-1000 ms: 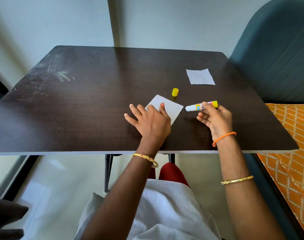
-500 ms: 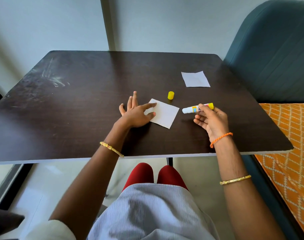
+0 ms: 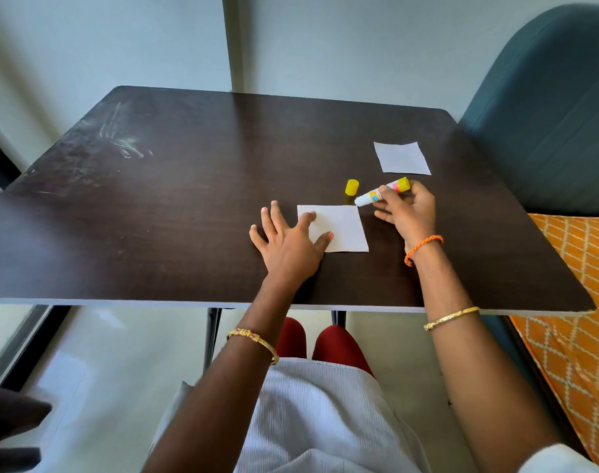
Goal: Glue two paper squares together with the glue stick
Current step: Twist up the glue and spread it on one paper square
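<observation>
Straightened since before: near white paper square (image 3: 339, 228), one of two; left hand (image 3: 287, 240) spread, pinning it; right hand (image 3: 407, 209) grips one uncapped glue stick (image 3: 381, 192).

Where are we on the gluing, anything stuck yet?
Nothing stuck yet. Done: yellow cap is off, lying on the table. In hand: left hand pins the near paper square; right hand holds the glue stick at its corner. Left: spread glue, add the far paper square.

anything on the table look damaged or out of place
Pale scuffs and scratches mar the dark table at its far left corner. The yellow cap lies loose beside the glue stick, expected mid-task. Both paper squares, near and far, lie flat and undamaged.
</observation>
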